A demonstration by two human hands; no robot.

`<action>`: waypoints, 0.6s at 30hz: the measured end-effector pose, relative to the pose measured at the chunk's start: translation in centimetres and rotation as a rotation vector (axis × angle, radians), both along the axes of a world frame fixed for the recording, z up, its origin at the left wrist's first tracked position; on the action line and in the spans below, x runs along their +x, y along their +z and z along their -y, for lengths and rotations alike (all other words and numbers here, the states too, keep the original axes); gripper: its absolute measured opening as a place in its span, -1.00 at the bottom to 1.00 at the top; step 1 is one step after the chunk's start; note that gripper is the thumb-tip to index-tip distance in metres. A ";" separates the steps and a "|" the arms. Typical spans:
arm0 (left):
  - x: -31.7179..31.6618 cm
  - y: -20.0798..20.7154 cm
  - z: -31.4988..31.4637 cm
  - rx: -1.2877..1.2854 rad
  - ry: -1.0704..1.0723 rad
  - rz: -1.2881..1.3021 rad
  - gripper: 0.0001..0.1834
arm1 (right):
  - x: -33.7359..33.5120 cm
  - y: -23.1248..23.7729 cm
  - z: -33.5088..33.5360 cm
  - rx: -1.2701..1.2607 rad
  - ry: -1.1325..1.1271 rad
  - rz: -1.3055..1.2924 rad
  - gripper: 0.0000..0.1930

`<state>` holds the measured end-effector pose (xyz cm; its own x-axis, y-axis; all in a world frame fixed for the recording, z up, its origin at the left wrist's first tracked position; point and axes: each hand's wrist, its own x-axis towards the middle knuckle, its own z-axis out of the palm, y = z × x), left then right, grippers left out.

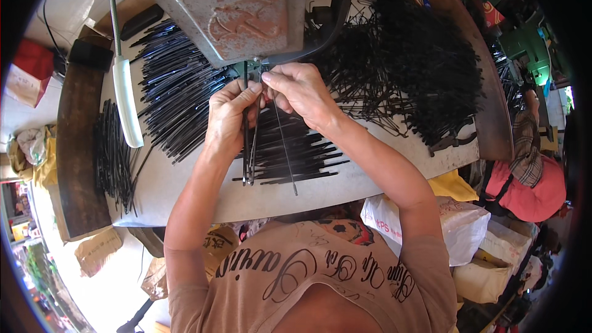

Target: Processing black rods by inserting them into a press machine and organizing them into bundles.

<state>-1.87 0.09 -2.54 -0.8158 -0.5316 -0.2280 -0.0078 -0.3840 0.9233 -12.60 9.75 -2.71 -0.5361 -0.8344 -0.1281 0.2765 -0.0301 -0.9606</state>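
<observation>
Both my hands are raised close together just below the worn grey metal head of a bench machine. My left hand is closed around a few thin black rods, whose lower ends hang toward the table's near edge. Thumb and fingers of my right hand pinch at the top of a single slim black rod, which slants down to the right. My fingertips and the machine's lower part hide where the rod ends meet. Under my hands lies a pile of similar black rods.
Rod bundles cover the table at left and right. Wooden boards edge it. A white gooseneck lamp hangs left; pliers lie right. Beyond are a person in plaid sleeves and a green machine.
</observation>
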 end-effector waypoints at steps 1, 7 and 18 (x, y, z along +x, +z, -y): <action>0.2 0.2 0.0 0.017 -0.011 0.004 -0.85 | 0.1 0.1 -0.1 0.001 -0.001 0.000 -0.79; -0.1 -0.3 0.5 0.046 -0.035 0.003 -0.85 | -0.1 -0.1 0.0 0.021 -0.009 -0.022 -0.79; -0.8 1.0 0.1 0.005 0.094 0.088 -0.88 | -0.4 0.1 0.1 0.094 0.019 0.005 -0.76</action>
